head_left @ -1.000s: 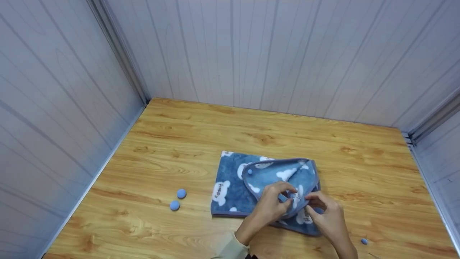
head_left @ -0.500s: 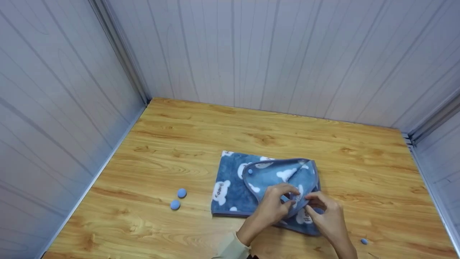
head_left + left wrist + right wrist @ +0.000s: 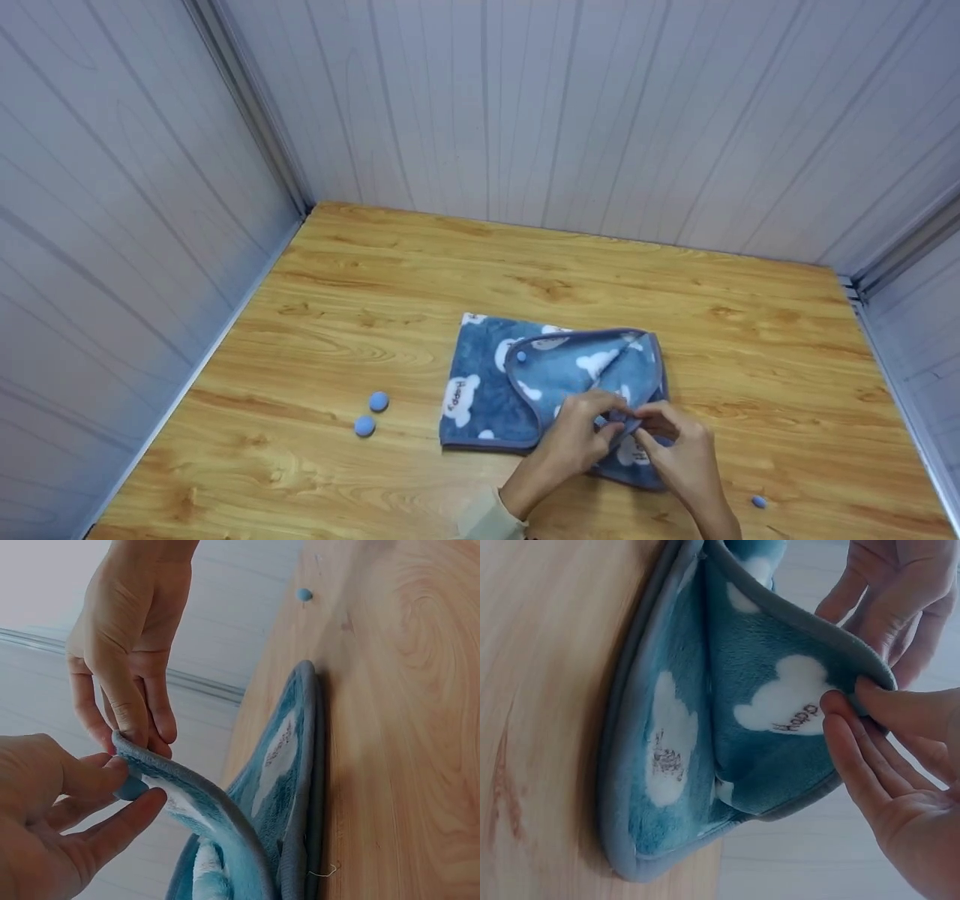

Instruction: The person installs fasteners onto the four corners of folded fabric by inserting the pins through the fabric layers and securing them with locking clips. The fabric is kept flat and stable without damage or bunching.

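Observation:
A blue fleece blanket (image 3: 487, 409) with white bear-shaped patches and a grey-blue bound edge lies folded on the table, its top layer turned back. My right hand (image 3: 681, 442) pinches a lifted corner of that layer between thumb and fingertips. Close against it, my left hand (image 3: 577, 435) holds a round blue button-like piece (image 3: 132, 787) at the underside of the same corner. In the right wrist view the cloth hides this piece and part of my left hand (image 3: 900, 607). Another small blue disc (image 3: 521, 357) sits on the turned-back layer near its left edge.
Two blue discs (image 3: 379, 402) lie on the wooden table (image 3: 300, 465) left of the blanket. A third small blue piece (image 3: 759, 502) lies right of my right hand. Pale panelled walls (image 3: 480, 112) stand behind and at both sides.
My left hand has moved slightly right and in toward the pinched corner, so its fingertips now meet those of my right hand. The right hand has hardly moved.

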The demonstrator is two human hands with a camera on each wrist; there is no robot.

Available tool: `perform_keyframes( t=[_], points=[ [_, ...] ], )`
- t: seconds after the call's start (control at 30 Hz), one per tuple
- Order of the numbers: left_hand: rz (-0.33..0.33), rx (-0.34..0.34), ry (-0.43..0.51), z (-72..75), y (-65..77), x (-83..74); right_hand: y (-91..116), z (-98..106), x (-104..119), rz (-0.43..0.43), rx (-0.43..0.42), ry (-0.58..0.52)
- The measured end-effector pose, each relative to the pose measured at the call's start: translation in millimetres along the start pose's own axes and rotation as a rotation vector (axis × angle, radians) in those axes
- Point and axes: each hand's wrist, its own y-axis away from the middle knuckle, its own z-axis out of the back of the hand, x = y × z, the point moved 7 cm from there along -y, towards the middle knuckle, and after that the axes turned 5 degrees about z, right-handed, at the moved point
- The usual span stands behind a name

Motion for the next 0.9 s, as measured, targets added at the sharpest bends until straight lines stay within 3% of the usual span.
perform_keyframes(
  t=[0.17,0.3,0.47,0.63,0.9],
  points=[
    [-0.018,0.072,-0.083,-6.2,3.0,-2.5,2.1,0.3,-2.6,-0.008,0.009,-0.031],
    [-0.002,0.075,-0.155,-9.2,4.0,-1.9,4.1,-1.1,-2.5,-0.004,0.022,-0.067],
    [0.027,0.014,-0.11,-4.2,2.3,1.8,3.3,-2.7,4.5,-0.053,0.045,-0.09],
    [0.085,-0.084,-0.05,12.1,-0.8,11.0,0.7,0.2,18.1,-0.081,0.035,-0.114],
    [0.249,-0.255,0.131,51.7,-2.5,41.1,5.8,-3.3,-4.9,-0.105,0.047,-0.069]
  ],
)
